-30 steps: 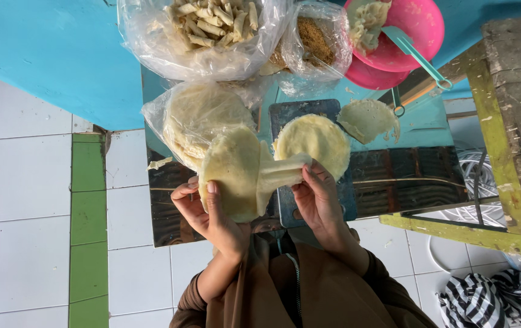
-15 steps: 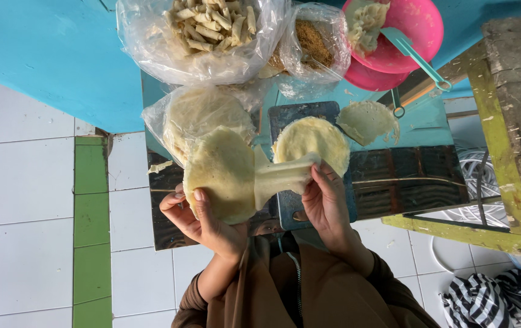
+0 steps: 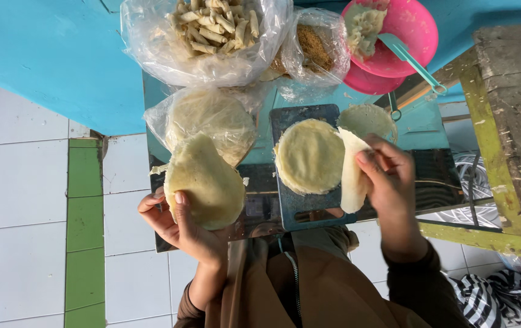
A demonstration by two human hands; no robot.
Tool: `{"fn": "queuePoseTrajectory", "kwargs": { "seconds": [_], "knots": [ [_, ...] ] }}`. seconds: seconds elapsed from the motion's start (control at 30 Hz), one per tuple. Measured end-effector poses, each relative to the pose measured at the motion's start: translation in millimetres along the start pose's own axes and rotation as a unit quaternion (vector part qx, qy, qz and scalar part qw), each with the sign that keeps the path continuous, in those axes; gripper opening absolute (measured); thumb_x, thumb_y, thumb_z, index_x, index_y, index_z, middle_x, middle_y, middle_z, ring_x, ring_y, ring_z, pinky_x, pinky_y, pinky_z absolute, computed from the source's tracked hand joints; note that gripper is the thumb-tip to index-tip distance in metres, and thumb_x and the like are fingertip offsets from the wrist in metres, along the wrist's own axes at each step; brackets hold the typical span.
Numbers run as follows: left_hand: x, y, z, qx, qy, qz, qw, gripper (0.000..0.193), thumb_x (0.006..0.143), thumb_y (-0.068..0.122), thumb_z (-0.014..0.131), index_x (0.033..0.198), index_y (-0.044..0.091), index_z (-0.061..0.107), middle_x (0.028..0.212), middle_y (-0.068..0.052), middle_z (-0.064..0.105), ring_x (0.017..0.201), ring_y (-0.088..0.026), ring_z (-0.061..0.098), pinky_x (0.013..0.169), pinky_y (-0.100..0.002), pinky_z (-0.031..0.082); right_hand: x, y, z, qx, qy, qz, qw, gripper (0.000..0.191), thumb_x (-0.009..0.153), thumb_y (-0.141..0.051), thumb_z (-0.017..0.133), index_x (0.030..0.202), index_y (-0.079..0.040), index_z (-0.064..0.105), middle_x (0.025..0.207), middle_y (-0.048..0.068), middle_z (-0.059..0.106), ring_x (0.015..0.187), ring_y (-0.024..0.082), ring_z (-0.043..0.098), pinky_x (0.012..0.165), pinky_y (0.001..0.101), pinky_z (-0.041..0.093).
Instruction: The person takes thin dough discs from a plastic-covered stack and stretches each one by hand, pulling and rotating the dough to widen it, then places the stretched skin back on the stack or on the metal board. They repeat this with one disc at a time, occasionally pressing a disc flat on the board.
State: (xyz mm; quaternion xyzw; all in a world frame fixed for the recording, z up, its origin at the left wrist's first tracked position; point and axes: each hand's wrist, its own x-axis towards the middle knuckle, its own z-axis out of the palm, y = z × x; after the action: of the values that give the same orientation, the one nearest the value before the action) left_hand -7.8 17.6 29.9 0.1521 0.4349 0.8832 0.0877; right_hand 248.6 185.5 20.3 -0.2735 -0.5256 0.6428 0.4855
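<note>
My left hand [image 3: 181, 222] holds a stack of pale round wrapper sheets [image 3: 206, 182] from below, thumb on its face. A single thin wrapper sheet [image 3: 352, 176] hangs from my right hand [image 3: 388, 182], pinched near its top, over the right edge of a dark blue cutting board [image 3: 300, 209]. One round wrapper [image 3: 310, 155] lies flat on that board. A clear bag with more round wrappers [image 3: 212, 115] sits just above the stack in my left hand.
At the top, a big clear bag of rolled pastries [image 3: 212, 30], a smaller bag of brown filling [image 3: 315, 45], and stacked pink bowls [image 3: 406, 42] with a teal spoon [image 3: 412, 61]. A small dish [image 3: 366, 118] lies by the board. A rough yellow-green wooden frame [image 3: 485, 133] stands at right.
One wrapper has been peeled off the stack. My right hand carried it rightwards, past the board, while my left hand kept the stack and drifted slightly left.
</note>
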Motion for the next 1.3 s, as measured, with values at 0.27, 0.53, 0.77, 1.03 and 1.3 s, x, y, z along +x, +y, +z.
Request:
{"fn": "queuePoseTrajectory", "kwargs": {
  "seconds": [0.27,0.53,0.77,1.03,1.3],
  "knots": [
    [41,3,-11,0.112,-0.395,-0.225,0.884,0.047,0.094,0.017,0.076,0.132,0.003,0.053,0.105,-0.006,0.065,0.099,-0.013,0.062,0.085,-0.026,0.049,36,-88,8,-0.403,-0.199,-0.117,0.886,0.013,0.092,-0.004,0.077,0.1,0.002,0.07,0.093,0.005,0.066,0.073,0.009,0.056,0.064,0.0234,0.044],
    [50,-11,39,0.122,-0.635,-0.378,0.663,0.078,0.089,0.026,0.079,0.156,0.015,0.04,0.08,0.001,0.062,0.073,-0.005,0.055,0.068,-0.022,0.046,43,-96,37,-0.38,-0.345,-0.129,0.848,0.016,0.083,-0.002,0.079,0.098,-0.001,0.074,0.091,0.004,0.07,0.073,0.011,0.066,0.062,0.0247,0.05],
    [42,-39,73,0.265,-0.582,-0.259,0.724,0.016,0.099,0.02,0.073,0.103,0.004,0.073,0.068,0.003,0.062,0.059,-0.003,0.05,0.051,-0.024,0.039,76,-67,24,-0.399,-0.333,-0.166,0.838,0.015,0.085,-0.003,0.081,0.099,-0.002,0.075,0.092,0.005,0.07,0.079,0.015,0.065,0.067,0.0288,0.051],
    [27,-56,72,0.332,-0.562,0.061,0.755,0.01,0.094,0.01,0.07,0.103,0.007,0.068,0.081,-0.015,0.072,0.07,-0.029,0.072,0.06,-0.038,0.054,88,-26,-13,-0.48,-0.22,-0.327,0.784,0.029,0.077,-0.002,0.083,0.102,-0.016,0.079,0.103,-0.001,0.071,0.097,0.023,0.063,0.084,0.0358,0.052],
    [6,-74,50,0.454,-0.634,0.069,0.623,0.008,0.093,0.017,0.067,0.092,0.009,0.068,0.076,-0.016,0.07,0.073,-0.037,0.07,0.063,-0.046,0.055,29,27,-24,-0.505,-0.223,-0.241,0.798,0.028,0.074,-0.008,0.083,0.1,-0.019,0.08,0.107,-0.004,0.073,0.105,0.025,0.059,0.093,0.038,0.05]
  ]
}}
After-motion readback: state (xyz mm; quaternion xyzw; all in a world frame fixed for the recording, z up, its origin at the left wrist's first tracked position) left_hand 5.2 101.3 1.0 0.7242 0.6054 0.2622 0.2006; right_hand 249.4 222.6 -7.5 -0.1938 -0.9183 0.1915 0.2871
